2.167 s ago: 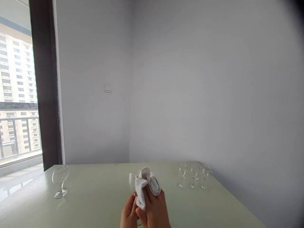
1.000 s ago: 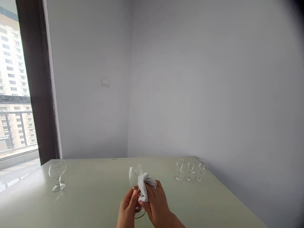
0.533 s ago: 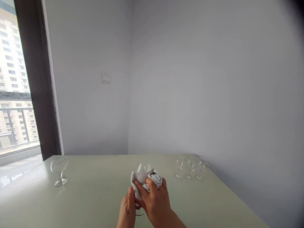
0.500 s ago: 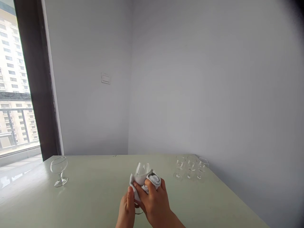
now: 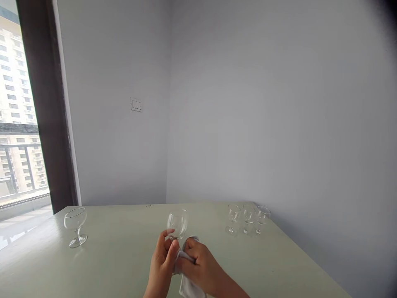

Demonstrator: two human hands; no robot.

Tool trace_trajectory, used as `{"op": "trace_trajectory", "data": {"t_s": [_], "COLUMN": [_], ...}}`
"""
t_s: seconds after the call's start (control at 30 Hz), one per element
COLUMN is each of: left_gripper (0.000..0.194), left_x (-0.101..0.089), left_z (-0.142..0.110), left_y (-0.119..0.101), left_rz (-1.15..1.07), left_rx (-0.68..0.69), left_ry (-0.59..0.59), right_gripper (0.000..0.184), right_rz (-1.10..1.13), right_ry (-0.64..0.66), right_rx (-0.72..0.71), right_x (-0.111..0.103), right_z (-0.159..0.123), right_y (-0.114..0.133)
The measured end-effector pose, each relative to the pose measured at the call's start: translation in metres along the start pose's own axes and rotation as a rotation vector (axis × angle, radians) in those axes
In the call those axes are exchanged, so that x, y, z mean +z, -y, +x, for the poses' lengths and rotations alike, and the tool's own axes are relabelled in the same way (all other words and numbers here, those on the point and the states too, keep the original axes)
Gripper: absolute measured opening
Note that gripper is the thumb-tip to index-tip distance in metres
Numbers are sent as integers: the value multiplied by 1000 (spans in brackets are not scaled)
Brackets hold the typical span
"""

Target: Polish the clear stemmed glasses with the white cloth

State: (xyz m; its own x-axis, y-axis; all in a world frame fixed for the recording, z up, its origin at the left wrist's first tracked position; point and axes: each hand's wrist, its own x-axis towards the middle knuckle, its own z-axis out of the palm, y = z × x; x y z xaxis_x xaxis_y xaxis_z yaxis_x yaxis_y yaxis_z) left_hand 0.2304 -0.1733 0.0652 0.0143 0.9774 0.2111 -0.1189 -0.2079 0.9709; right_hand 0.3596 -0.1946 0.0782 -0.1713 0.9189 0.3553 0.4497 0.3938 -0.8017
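Between my hands a clear stemmed wine glass (image 5: 178,221) stands upright, its bowl uncovered above my fingers. My left hand (image 5: 163,255) is closed around the lower bowl and upper stem. A white cloth (image 5: 190,286) is bunched in my right hand (image 5: 203,265), pressed around the stem and near the foot, with one end hanging down. Cloth and fingers hide most of the stem and the foot.
On the pale green table (image 5: 118,248), a wide-bowled stemmed glass (image 5: 75,223) stands at the far left. Three small stemmed glasses, the middle one (image 5: 248,215) among them, stand in a row at the back right. Grey walls border the table's back and right.
My right hand and the cloth have moved down from the glass's bowl to its stem and foot. My left hand has shifted up to the bowl's base, leaving the bowl exposed.
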Motion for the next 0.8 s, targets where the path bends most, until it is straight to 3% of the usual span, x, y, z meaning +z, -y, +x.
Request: {"op": "trace_trajectory", "data": {"t_s": [0.1, 0.2, 0.3, 0.4, 0.47, 0.63, 0.73, 0.8], "left_gripper": [42, 44, 49, 44, 40, 48, 51, 53], "left_x": [0, 5, 9, 7, 2, -1, 0, -1], "left_z": [5, 5, 1, 1, 3, 8, 11, 14], "left_y": [3, 6, 9, 8, 8, 6, 7, 10], "left_rz": [-105, -280, -258, -122, -116, -298, -428, -461], "left_rx": [-152, -280, -286, -172, -143, -310, -343, -342], "left_ry": [53, 143, 114, 12, 46, 214, 207, 178], "right_gripper": [40, 47, 52, 53, 52, 51, 45, 40], "right_rz": [242, 509, 632, 616, 626, 956, 1098, 1075], "right_ry": [-148, -267, -245, -193, -172, -99, -58, -35], "right_rx": [98, 183, 191, 155, 152, 309, 367, 360], "right_x": [-9, -1, 18, 32, 37, 43, 43, 40], "right_z": [6, 8, 4, -1, -3, -3, -2, -2], "right_y": [-10, -20, -23, -20, -20, -27, -24, -21]}}
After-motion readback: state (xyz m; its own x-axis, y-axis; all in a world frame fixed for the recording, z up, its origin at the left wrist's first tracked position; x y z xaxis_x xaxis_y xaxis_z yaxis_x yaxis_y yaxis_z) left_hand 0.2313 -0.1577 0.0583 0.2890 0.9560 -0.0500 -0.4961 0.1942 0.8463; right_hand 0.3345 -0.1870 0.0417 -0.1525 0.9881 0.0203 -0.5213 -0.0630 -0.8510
